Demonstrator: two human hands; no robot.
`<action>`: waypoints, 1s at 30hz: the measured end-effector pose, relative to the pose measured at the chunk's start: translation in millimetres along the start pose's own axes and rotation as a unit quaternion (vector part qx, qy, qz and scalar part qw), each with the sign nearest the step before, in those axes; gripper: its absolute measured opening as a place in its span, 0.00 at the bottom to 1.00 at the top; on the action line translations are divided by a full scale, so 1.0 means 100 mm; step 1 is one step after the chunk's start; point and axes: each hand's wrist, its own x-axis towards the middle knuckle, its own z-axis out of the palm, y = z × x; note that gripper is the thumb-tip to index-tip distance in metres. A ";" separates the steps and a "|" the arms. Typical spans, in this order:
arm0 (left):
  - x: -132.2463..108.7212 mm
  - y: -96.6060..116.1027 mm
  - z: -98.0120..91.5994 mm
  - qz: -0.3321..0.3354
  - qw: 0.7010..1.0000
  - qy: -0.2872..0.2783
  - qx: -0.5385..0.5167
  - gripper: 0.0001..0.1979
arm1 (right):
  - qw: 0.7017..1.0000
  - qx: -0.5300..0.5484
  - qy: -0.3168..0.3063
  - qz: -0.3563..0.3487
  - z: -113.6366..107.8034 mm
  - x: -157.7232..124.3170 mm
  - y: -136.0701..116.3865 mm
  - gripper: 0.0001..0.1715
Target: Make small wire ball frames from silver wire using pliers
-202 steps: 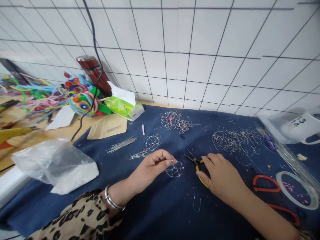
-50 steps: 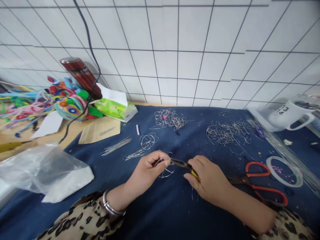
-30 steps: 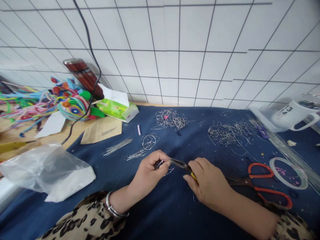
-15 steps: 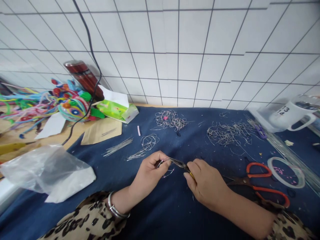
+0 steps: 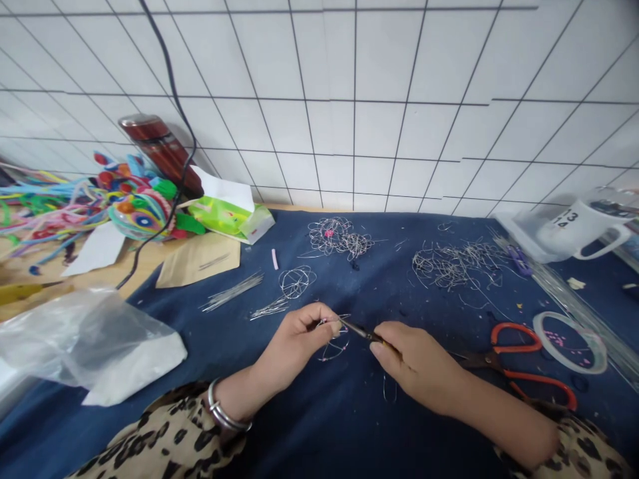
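Between thumb and fingertips, my left hand [image 5: 299, 339] pinches a small round wire frame [image 5: 335, 352] with pink spots along it. My right hand [image 5: 417, 366] is wrapped around the handles of narrow-nosed pliers [image 5: 360, 330]. The tips of the pliers meet the wire right beside my left fingertips; whether the jaws are closed on it is too small to tell. Beyond my left hand lie a round wire frame [image 5: 297, 282], a bunch of short wires [image 5: 269, 308] and straight wires [image 5: 233, 291].
Scissors with orange handles [image 5: 542, 384] lie beside my right forearm, near a clear ring-shaped lid [image 5: 536, 326] with pink bits. Wire tangles [image 5: 454, 266] are at the back. A plastic bag [image 5: 94, 339] lies left; a white mug [image 5: 589, 226] stands right.
The pliers' jaws look narrower than before and point more downward to the right. More of the round wire frame shows below my left fingers. The whole view has shifted slightly.
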 end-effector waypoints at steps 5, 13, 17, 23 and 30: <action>0.00 0.02 -0.03 -0.008 1.000 -0.026 0.001 0.09 | 0.991 0.115 -0.061 0.029 -0.12 0.02 0.03 0.16; 0.04 -0.01 -0.03 -0.043 0.997 -0.043 -0.055 0.08 | 0.995 0.075 -0.053 0.032 -0.10 0.02 0.03 0.15; 0.04 -0.01 -0.03 -0.043 0.996 -0.041 -0.067 0.08 | 1.000 -0.004 -0.011 -0.006 -0.05 0.01 0.06 0.12; 0.02 -0.01 -0.04 -0.020 0.999 -0.034 -0.037 0.09 | 0.994 -0.089 0.039 -0.052 0.02 0.00 0.11 0.12; 0.01 0.00 -0.04 -0.011 0.999 -0.038 -0.012 0.09 | 0.983 -0.160 0.061 -0.066 0.06 -0.01 0.12 0.13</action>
